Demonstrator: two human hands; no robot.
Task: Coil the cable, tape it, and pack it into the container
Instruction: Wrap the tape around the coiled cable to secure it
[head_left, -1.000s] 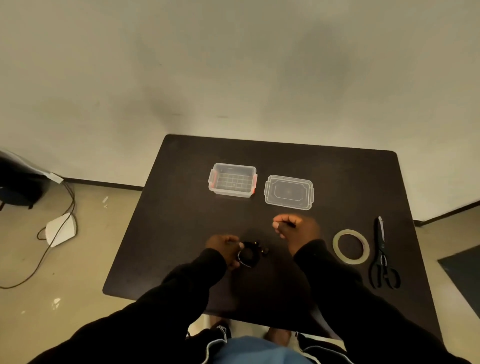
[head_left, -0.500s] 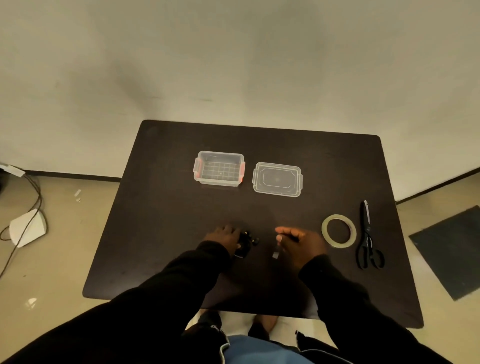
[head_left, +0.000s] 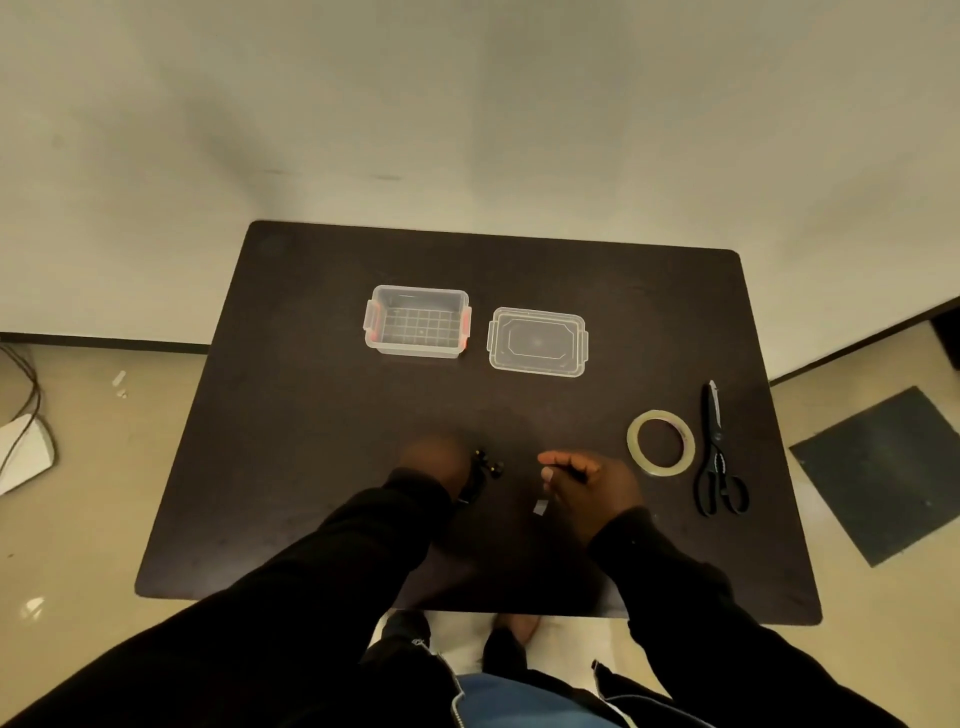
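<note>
A small coil of black cable (head_left: 480, 475) lies on the dark table (head_left: 311, 415) near its front edge. My left hand (head_left: 434, 460) grips the coil from the left, and most of the coil is hidden under it. To the right, my right hand (head_left: 589, 486) pinches a short strip of clear tape (head_left: 540, 506) that hangs from its fingertips. The open clear container (head_left: 418, 322) with orange latches stands farther back, with nothing in it. Its clear lid (head_left: 536, 341) lies flat beside it on the right.
A roll of clear tape (head_left: 661, 441) lies to the right of my right hand. Black scissors (head_left: 718, 457) lie just beyond the roll. A dark mat (head_left: 878, 473) is on the floor at the right, and a white device with cables (head_left: 23, 457) at the left.
My right hand has come down and nearer to me with the tape strip. My left hand has stayed on the coil. The view has tilted, so the table sits higher in it.
</note>
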